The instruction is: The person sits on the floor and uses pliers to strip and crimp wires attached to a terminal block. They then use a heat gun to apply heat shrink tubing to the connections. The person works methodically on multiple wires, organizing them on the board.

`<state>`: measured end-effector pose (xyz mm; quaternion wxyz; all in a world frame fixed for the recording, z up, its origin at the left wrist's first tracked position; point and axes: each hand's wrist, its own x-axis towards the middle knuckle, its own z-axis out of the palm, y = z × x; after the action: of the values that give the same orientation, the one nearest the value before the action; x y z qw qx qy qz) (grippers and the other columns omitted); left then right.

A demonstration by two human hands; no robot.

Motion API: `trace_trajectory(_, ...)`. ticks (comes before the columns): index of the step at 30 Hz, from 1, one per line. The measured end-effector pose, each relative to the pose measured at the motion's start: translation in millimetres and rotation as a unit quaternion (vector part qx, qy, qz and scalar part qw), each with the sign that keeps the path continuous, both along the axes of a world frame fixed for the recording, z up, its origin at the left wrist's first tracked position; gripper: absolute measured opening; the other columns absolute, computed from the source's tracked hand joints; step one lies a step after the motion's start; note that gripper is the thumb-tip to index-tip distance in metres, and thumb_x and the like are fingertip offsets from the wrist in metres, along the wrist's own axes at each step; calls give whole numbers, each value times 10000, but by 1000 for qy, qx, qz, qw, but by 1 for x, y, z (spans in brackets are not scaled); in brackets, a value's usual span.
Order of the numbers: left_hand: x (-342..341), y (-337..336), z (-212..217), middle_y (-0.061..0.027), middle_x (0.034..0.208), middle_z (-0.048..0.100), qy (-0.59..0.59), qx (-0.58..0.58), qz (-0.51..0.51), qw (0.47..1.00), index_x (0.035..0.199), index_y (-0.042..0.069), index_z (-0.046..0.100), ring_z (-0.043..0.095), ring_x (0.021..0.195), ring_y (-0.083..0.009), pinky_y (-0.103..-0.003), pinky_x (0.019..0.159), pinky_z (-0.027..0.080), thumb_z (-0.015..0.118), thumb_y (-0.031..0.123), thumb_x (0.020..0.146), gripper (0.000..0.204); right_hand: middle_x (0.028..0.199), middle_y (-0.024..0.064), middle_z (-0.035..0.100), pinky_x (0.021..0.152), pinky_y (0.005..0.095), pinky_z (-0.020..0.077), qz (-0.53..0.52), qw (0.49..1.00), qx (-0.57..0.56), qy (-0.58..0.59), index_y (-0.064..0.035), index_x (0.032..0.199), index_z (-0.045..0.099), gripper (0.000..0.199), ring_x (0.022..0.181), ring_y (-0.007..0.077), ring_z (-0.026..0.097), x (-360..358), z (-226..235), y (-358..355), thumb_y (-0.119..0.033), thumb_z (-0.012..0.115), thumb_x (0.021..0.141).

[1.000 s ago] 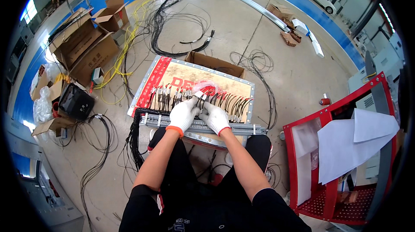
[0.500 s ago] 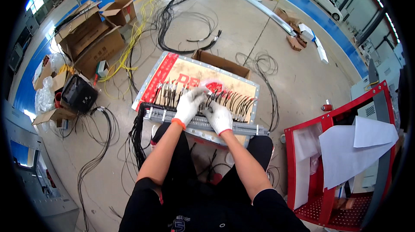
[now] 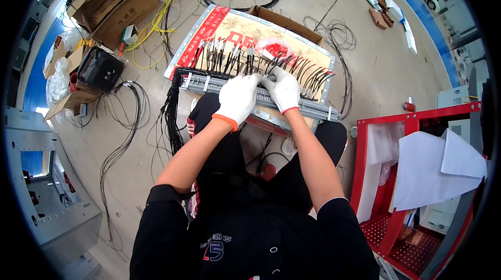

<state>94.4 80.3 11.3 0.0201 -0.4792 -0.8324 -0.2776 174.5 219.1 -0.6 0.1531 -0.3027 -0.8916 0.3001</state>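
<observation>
In white work gloves, my left hand [image 3: 238, 97] and my right hand [image 3: 282, 88] meet above a grey terminal strip [image 3: 319, 109]. Their fingertips are closed together around a thin black wire; the exact grip is partly hidden by the gloves. A row of short black wires [image 3: 210, 57] with red and white ends fans out beyond the strip, to both sides of my hands. A thick black wire bundle [image 3: 169, 108] leaves the strip's left end and hangs down. Beneath lies a wood-coloured panel [image 3: 240, 25] with a red band, bearing a clear bag of small red parts [image 3: 275, 49].
Cardboard boxes [image 3: 122, 19], yellow cable [image 3: 162, 19] and a black case [image 3: 99, 69] lie to the left. Loose black cables [image 3: 133, 123] trail across the floor. A red metal frame [image 3: 360, 165] with white sheets [image 3: 428, 170] stands right, a grey cabinet [image 3: 68, 196] left.
The view has tilted down, so the panel and strip appear higher. My hands stay together at the wires, the fingertips now closer to each other.
</observation>
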Motion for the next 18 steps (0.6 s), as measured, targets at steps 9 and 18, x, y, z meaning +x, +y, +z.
trace_trajectory(9, -5, 2, 0, -161, 916, 658, 1, -62, -42, 997, 1029, 94, 633, 646, 864, -359, -471, 755, 529, 557, 166, 923, 149, 813, 160, 723, 693, 392, 541, -40, 990, -126, 53, -22, 864, 696, 295, 758, 311, 707, -2, 5, 3, -302, 738, 780)
trace_trajectory(18, -8, 1, 1, -174, 914, 641, -29, -42, -65, 997, 954, 68, 610, 640, 864, -377, -483, 740, 524, 559, 147, 902, 108, 801, 148, 709, 677, 416, 546, -31, 983, 40, 176, -99, 928, 692, 174, 749, 326, 702, -27, 25, 15, -260, 697, 861)
